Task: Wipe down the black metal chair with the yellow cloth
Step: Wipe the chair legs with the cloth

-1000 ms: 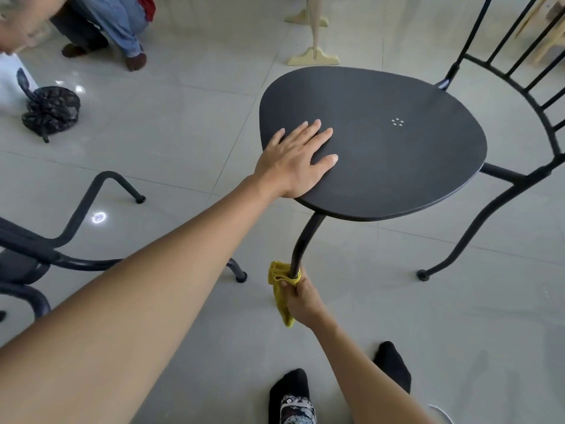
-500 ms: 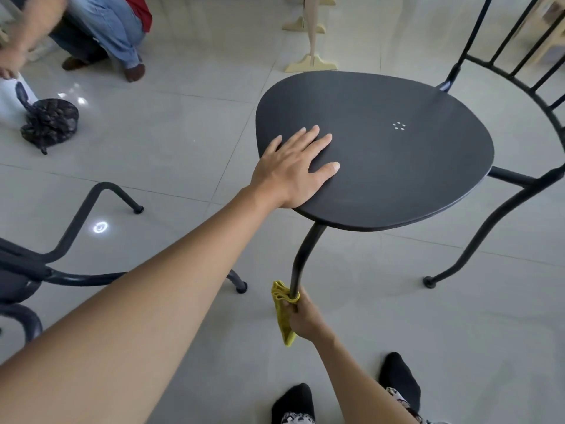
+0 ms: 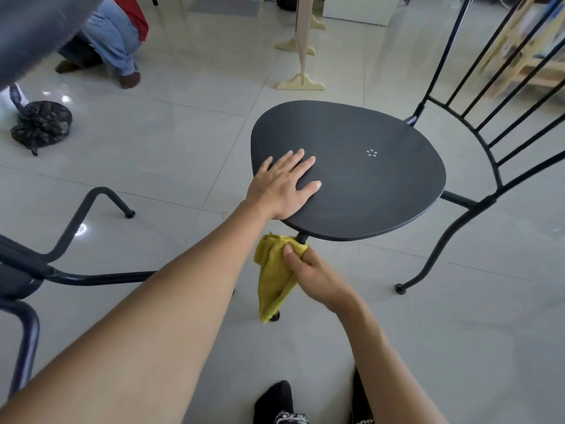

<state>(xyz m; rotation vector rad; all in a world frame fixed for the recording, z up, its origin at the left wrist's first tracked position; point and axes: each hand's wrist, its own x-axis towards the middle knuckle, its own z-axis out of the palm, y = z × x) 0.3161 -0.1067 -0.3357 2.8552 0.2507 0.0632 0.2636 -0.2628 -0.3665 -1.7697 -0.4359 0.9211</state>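
The black metal chair [image 3: 382, 185] stands on the tiled floor in front of me, its round seat facing up and its barred back at the right. My left hand [image 3: 282, 186] lies flat on the near left edge of the seat, fingers spread. Just below the seat, my right hand [image 3: 312, 270] is closed around the yellow cloth [image 3: 272, 280], which is wrapped round the top of the chair's front leg. The cloth's loose end hangs down and hides most of that leg.
A second dark chair frame [image 3: 70, 270] lies at the left. A person in jeans [image 3: 110, 35] crouches at the far left beside a tied black bag [image 3: 41, 123]. A pale wooden stand [image 3: 301, 78] is beyond the seat. My feet in black socks [image 3: 275, 402] are at the bottom.
My right hand has slid the yellow cloth up the front leg, from near its lower part to just under the seat. My left hand has stayed flat on the seat.
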